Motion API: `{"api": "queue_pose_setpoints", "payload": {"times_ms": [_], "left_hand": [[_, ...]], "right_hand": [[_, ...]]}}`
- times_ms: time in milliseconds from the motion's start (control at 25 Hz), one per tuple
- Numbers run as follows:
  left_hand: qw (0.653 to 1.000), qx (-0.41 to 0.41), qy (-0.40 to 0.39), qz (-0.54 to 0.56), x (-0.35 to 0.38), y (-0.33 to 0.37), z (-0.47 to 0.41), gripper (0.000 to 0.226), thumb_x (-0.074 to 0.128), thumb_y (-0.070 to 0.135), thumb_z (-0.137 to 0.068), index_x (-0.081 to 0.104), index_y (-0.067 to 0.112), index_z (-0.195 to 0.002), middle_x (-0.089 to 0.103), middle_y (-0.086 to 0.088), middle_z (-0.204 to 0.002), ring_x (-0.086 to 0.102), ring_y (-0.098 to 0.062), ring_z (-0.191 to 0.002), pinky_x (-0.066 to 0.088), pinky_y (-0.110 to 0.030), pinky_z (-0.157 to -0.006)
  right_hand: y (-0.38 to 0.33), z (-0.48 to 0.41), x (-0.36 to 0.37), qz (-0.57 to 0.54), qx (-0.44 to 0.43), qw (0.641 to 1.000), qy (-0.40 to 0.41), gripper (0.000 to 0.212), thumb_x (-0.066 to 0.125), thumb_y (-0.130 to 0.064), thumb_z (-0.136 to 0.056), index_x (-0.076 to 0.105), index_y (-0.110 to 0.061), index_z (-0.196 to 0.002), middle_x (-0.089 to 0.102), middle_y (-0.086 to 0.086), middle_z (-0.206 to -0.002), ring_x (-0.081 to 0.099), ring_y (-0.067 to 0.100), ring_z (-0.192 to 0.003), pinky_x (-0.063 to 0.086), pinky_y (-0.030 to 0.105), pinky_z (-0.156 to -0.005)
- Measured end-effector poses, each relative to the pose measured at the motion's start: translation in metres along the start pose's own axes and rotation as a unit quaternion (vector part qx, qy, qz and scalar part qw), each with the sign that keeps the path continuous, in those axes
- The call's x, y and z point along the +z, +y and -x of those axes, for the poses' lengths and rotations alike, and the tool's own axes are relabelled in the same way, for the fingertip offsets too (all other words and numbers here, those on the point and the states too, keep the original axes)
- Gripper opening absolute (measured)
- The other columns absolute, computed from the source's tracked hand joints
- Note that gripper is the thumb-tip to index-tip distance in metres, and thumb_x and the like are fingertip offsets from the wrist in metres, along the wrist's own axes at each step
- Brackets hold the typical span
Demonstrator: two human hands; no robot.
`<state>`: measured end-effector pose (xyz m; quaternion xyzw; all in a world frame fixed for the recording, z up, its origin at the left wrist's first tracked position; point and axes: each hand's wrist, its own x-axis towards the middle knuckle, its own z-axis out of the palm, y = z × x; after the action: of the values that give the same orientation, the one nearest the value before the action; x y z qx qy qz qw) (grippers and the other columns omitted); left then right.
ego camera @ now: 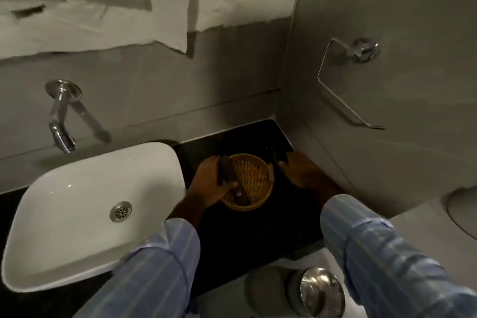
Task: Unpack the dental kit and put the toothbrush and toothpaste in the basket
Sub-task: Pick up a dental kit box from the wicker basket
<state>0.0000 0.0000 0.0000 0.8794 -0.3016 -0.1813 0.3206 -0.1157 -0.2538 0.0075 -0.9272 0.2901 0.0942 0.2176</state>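
The dark, long dental kit pack (231,179) is in my left hand (211,183), fingers and thumb wrapped around it, and it hangs slanted over the left side of the round woven yellow basket (254,195), its lower end down inside the bowl. Too dim and blurry to say whether that end actually touches the weave. I can't make out a toothbrush or toothpaste on their own, just this one dark pack.

My right hand (299,171) is just right of the basket, fingers curled toward its rim with something small and dark at the fingertips. Honestly can't tell what it is, or whether that hand is gripping or just resting there.

The basket sits on the black stone counter (247,230), tucked toward the corner of the grey walls. Left of the basket is the white rectangular ceramic basin (85,204) with its steel drain (120,211), and the chrome wall tap (62,116) hangs above that. Up and right of the basket, on the side wall, there's a bare chrome wire holder (346,82). Below the basket, past the counter edge, a shiny steel bin lid (322,290) shows on the floor. Both my sleeves are light blue striped.
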Motion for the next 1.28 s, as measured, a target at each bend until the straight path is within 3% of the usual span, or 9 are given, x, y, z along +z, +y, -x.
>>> {"api": "queue_pose_setpoints", "payload": {"times_ms": [120,320,480,600,840,960,1280], "left_hand": [[0.999,-0.024,-0.001,0.024,0.031,-0.028,0.009,0.093,0.081,0.054,-0.06,0.045,0.022,-0.14,0.052,-0.002,-0.14,0.046,-0.022,-0.132,0.041,-0.047,-0.11],[0.989,-0.14,-0.015,-0.042,0.084,-0.064,0.032,0.118,0.07,0.065,-0.068,0.012,0.012,-0.156,0.013,-0.011,-0.164,0.012,-0.029,-0.151,0.017,-0.044,-0.122],[0.966,-0.209,-0.06,-0.136,0.112,-0.082,0.044,0.125,0.066,0.071,-0.069,0.003,0.008,-0.156,0.0,-0.012,-0.166,0.003,-0.03,-0.153,0.01,-0.048,-0.123],[0.952,-0.187,-0.092,-0.225,0.119,-0.092,0.048,0.126,0.053,0.081,-0.07,0.0,0.007,-0.156,-0.009,-0.013,-0.166,-0.004,-0.031,-0.153,0.004,-0.051,-0.122],[0.952,-0.177,-0.102,-0.228,0.107,-0.082,0.046,0.125,0.054,0.08,-0.07,0.001,0.006,-0.156,-0.008,-0.014,-0.166,-0.005,-0.032,-0.153,0.006,-0.051,-0.123],[0.966,-0.157,-0.078,-0.188,0.088,-0.069,0.04,0.125,0.055,0.079,-0.07,0.002,0.004,-0.156,-0.006,-0.015,-0.166,-0.003,-0.032,-0.153,0.008,-0.048,-0.124],[0.981,-0.021,0.025,-0.189,-0.001,0.012,-0.001,0.115,0.05,0.08,-0.072,0.019,0.007,-0.155,0.009,-0.016,-0.165,0.005,-0.032,-0.153,0.011,-0.045,-0.124]], "right_hand": [[0.018,-0.008,0.024,0.018,0.033,0.999,0.0,0.037,0.051,-0.031,-0.096,0.058,-0.002,-0.118,0.063,0.02,-0.118,0.061,0.036,-0.106,0.052,0.044,-0.087],[0.043,-0.024,0.055,0.093,0.068,0.993,0.006,0.045,0.056,-0.038,-0.093,0.056,-0.002,-0.121,0.062,0.018,-0.119,0.062,0.035,-0.107,0.05,0.04,-0.083],[0.058,-0.037,0.079,0.1,0.083,0.992,-0.003,0.041,0.05,-0.036,-0.097,0.06,0.0,-0.114,0.064,0.02,-0.116,0.063,0.035,-0.103,0.049,0.039,-0.082],[0.065,-0.04,0.097,0.06,0.088,0.994,-0.004,0.038,0.05,-0.029,-0.098,0.063,0.004,-0.109,0.064,0.023,-0.115,0.063,0.038,-0.104,0.051,0.041,-0.085],[0.058,-0.034,0.098,0.073,0.099,0.992,0.0,0.03,0.054,-0.02,-0.096,0.064,0.005,-0.11,0.065,0.023,-0.115,0.063,0.039,-0.107,0.051,0.041,-0.086],[0.051,-0.026,0.082,0.062,0.116,0.991,0.005,0.029,0.056,-0.022,-0.095,0.065,0.003,-0.107,0.067,0.023,-0.112,0.064,0.038,-0.103,0.052,0.039,-0.081],[0.003,-0.002,-0.012,0.0,0.069,0.996,0.053,0.041,0.063,-0.026,-0.09,0.06,0.002,-0.12,0.06,0.025,-0.125,0.058,0.039,-0.115,0.047,0.04,-0.094]]}}
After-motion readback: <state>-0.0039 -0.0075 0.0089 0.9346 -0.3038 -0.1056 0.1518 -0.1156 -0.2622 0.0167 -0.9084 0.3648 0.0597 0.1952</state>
